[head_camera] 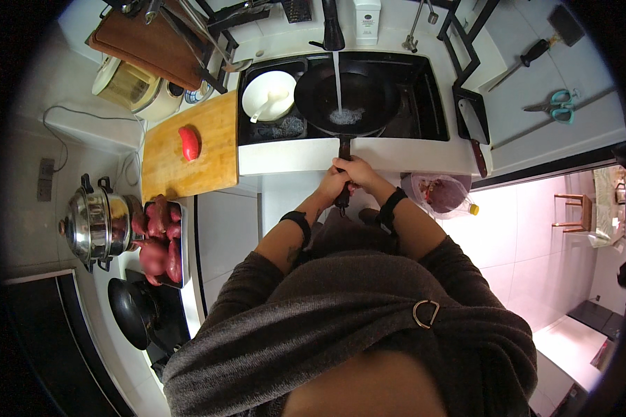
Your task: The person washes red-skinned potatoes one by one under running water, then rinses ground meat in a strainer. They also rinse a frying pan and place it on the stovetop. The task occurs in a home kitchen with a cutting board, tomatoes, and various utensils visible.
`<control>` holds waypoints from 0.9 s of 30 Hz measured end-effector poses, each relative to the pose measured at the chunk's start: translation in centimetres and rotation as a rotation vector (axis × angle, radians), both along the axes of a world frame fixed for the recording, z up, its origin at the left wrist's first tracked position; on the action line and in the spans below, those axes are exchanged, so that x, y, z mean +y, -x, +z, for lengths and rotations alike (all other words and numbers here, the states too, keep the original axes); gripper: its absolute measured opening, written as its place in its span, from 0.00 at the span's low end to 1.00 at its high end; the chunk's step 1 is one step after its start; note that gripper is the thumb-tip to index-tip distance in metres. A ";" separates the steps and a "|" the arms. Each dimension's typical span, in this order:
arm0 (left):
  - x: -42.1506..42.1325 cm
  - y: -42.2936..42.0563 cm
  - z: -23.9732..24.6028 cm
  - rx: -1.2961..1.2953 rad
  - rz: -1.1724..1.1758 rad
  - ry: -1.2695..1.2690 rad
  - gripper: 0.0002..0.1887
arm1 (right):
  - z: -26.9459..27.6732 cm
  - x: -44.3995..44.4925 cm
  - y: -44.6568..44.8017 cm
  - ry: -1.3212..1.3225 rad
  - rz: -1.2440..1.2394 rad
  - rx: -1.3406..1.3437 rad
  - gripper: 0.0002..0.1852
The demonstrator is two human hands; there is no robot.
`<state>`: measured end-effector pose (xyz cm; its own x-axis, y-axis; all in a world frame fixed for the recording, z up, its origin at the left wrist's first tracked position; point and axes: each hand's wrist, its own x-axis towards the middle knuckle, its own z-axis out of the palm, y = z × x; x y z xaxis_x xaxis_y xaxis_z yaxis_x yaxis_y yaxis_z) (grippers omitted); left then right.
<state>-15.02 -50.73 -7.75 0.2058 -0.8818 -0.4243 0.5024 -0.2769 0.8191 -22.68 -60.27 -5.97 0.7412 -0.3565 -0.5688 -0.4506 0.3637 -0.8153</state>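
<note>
Both my hands are closed around the handle (344,148) of a dark wok (368,91). My left hand (335,183) grips it from the left, and my right hand (359,170) overlaps it from the right. The wok's pan rests over the black sink (422,112), under a black faucet (333,31). A stream of water falls from the faucet and splashes on the wok's inside. Left of the wok, a white bowl (261,86) with a white spoon (263,108) in it stands in the sink.
A peeled red sweet potato (189,144) lies on a wooden cutting board (214,167). At the left are a tray (185,245) of unpeeled sweet potatoes (159,219), a steel pot (91,224) and a black pan (130,313). A cleaver (472,122) and a bagged bin (441,195) are at the right.
</note>
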 end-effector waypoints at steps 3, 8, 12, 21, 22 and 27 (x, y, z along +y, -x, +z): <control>0.0 0.1 0.3 0.031 0.019 -0.011 0.05 | 0.0 0.0 0.0 -0.005 -0.001 -0.003 0.19; 0.0 0.2 0.8 0.043 0.014 -0.015 0.05 | -0.1 0.1 0.0 -0.007 -0.029 0.007 0.18; 0.0 0.2 1.0 0.028 0.013 -0.018 0.05 | -0.6 0.1 -0.1 0.030 -0.042 0.034 0.19; 0.1 0.2 0.9 0.021 0.012 0.002 0.06 | -0.8 -0.2 -0.1 0.039 -0.031 0.025 0.20; 0.0 0.2 0.8 0.028 0.008 -0.011 0.06 | -0.7 -0.2 -0.1 0.031 -0.027 0.027 0.20; 0.0 0.2 0.8 0.010 0.029 0.005 0.06 | -0.4 0.0 0.0 0.030 -0.015 0.022 0.19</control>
